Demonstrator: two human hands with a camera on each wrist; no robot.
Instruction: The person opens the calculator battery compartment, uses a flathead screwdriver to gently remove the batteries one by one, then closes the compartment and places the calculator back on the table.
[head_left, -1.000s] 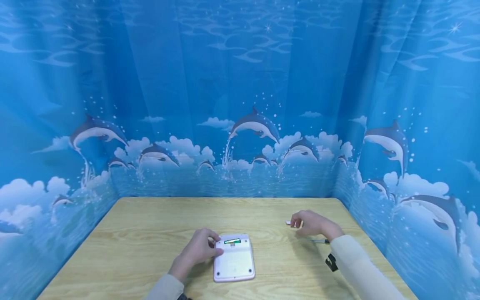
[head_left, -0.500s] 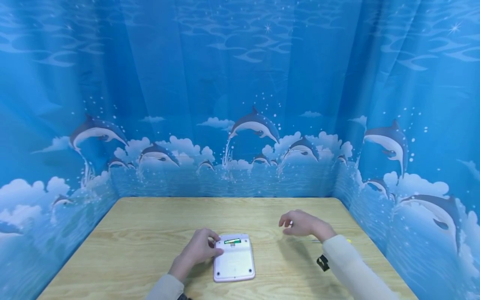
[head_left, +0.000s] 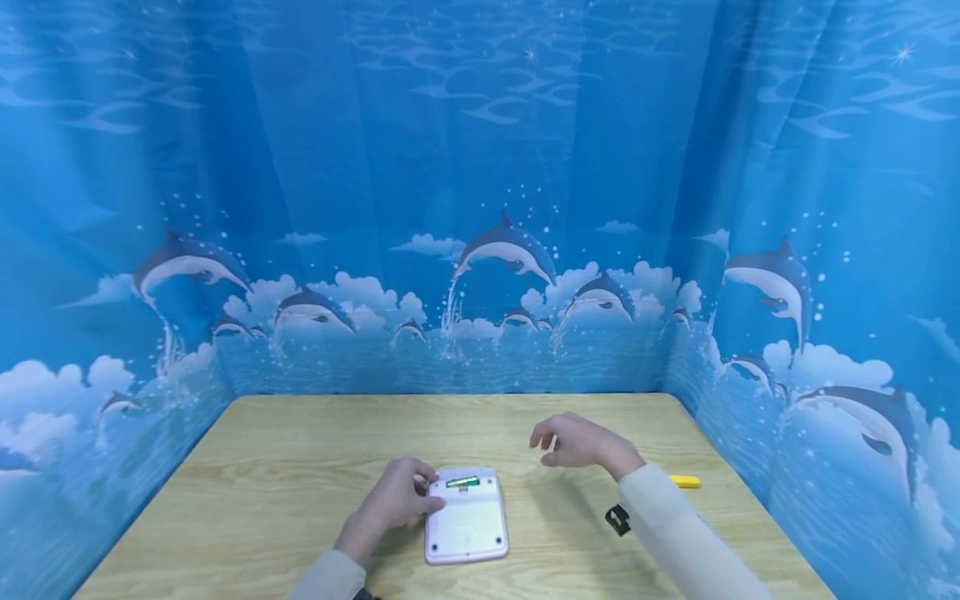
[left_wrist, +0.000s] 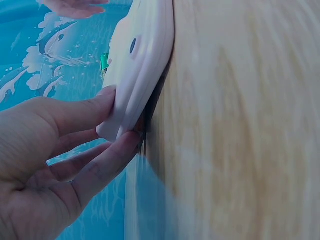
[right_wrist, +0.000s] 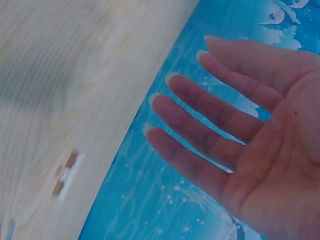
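A white calculator [head_left: 468, 527] lies face down on the table, a green battery [head_left: 462, 482] sitting in the slot near its far end. My left hand [head_left: 393, 502] pinches its left edge. In the left wrist view the thumb [left_wrist: 95, 107] presses on the upturned back and a finger [left_wrist: 117, 152] is under the rim. To the right, my right hand [head_left: 579, 440] hovers over the table, fingers loosely bent and holding nothing. In the right wrist view a small white strip with brown patches [right_wrist: 66, 174] lies on the table beyond the fingertips; the hand hides it from the head view.
A yellow screwdriver handle [head_left: 685, 482] shows beside the right sleeve, which covers its shaft. The wooden table [head_left: 315, 433] ends at a blue dolphin-print curtain [head_left: 450, 358] at the back and both sides.
My right hand has moved left, away from where the small white piece showed, toward the calculator. The yellow handle has come out from behind the sleeve. My left hand keeps its grip.
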